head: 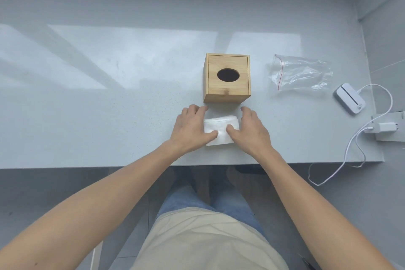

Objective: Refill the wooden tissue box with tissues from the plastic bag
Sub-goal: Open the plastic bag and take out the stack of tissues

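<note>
A square wooden tissue box [226, 92] with a dark oval hole in its top stands upright on the pale table. Just in front of it lies a white stack of tissues [221, 126]. My left hand [192, 129] grips the stack's left side, thumb on top. My right hand [252, 130] grips its right side, thumb pressed on top as well. A clear plastic zip bag [301, 72] with a red seal line lies flat to the right of the box and looks empty.
At the far right edge of the table [87, 105] rest a small white device [350, 98], a white charger plug [386, 130] and a white cable [350, 149] that loops over the front edge. A wall runs along the right.
</note>
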